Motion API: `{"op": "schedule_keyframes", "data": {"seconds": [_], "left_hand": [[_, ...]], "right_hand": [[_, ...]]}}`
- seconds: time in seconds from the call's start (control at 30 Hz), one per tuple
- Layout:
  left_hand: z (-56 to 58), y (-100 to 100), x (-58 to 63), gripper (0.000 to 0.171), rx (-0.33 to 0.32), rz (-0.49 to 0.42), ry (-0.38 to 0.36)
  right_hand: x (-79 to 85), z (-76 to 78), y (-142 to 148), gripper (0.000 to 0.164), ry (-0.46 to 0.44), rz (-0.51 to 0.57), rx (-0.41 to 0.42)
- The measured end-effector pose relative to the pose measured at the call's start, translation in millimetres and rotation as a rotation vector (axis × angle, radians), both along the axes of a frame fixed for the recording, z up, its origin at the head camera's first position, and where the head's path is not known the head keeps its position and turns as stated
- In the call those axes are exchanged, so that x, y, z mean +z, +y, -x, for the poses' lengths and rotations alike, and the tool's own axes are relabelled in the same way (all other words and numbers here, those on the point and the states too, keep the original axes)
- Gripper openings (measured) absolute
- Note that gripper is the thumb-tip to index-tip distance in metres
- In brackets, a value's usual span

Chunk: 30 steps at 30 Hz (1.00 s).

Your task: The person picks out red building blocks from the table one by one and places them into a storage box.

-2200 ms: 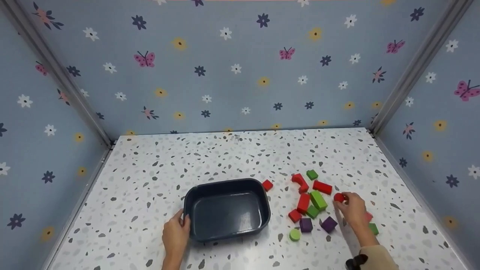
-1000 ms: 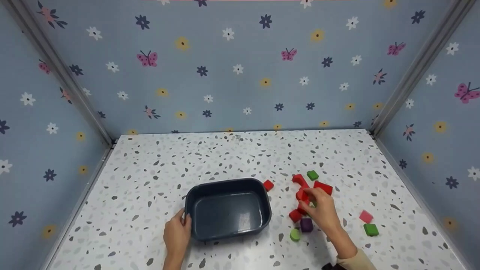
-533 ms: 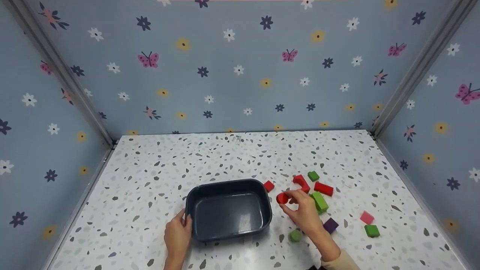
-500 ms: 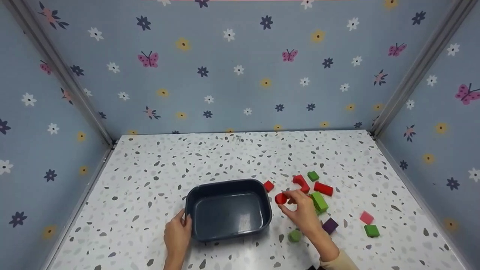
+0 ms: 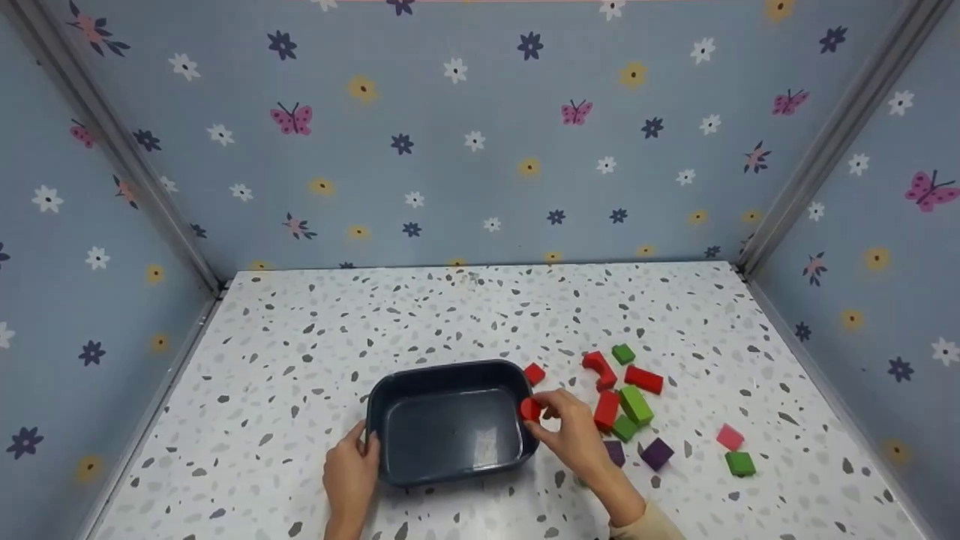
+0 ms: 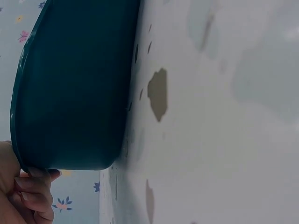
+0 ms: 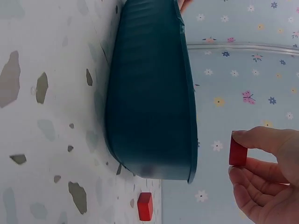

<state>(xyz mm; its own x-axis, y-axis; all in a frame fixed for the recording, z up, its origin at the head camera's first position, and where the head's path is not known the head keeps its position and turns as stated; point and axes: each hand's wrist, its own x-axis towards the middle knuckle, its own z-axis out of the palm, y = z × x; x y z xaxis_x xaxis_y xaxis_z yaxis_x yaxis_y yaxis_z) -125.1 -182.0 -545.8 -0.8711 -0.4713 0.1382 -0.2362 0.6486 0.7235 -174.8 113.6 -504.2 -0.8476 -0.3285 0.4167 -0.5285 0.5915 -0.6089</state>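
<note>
A dark blue rectangular tub [image 5: 442,431] stands on the speckled table. My left hand [image 5: 350,469] grips its left rim, thumb and fingers on either side of the wall; the left wrist view has the curled fingers [image 6: 35,198] below the tub's corner. Over the right rim, my right hand [image 5: 576,433] pinches a red cylinder block [image 5: 529,409] between thumb and fingertips. From the right wrist, that red block [image 7: 238,150] appears held above the rim, apart from the tub wall [image 7: 149,102]. Nothing lies on the visible tub floor.
Right of the tub lie loose blocks: a red cube [image 5: 534,373], a red arch [image 5: 599,370], two red oblong blocks, a light green block [image 5: 636,405], purple cubes [image 5: 657,454] and dark green ones. Farther right are a pink block [image 5: 729,436] and a green block [image 5: 740,463]. Patterned walls enclose the table.
My right hand has carried the red cylinder block leftward from the right side of the table, past the other blocks, to the tub's right rim. The left hand and tub stay put.
</note>
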Motion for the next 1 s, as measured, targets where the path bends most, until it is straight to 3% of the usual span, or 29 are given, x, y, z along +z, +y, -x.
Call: {"op": "schedule_keyframes", "data": {"seconds": [0.27,0.77,1.0], "left_hand": [[0.9,1.1,1.6,0.032,0.001,-0.002,0.005],[1.0,0.0,-1.0,0.032,0.01,-0.001,0.01],[0.2,-0.2,-1.6,0.031,0.012,0.002,0.024]], "right_hand": [[-11.9,6.1,-12.5,0.027,0.019,-0.041,0.067],[-16.5,15.6,-37.8,0.024,-0.095,-0.205,0.114],[-21.4,18.6,-47.3,0.021,-0.039,-0.301,0.125]]}}
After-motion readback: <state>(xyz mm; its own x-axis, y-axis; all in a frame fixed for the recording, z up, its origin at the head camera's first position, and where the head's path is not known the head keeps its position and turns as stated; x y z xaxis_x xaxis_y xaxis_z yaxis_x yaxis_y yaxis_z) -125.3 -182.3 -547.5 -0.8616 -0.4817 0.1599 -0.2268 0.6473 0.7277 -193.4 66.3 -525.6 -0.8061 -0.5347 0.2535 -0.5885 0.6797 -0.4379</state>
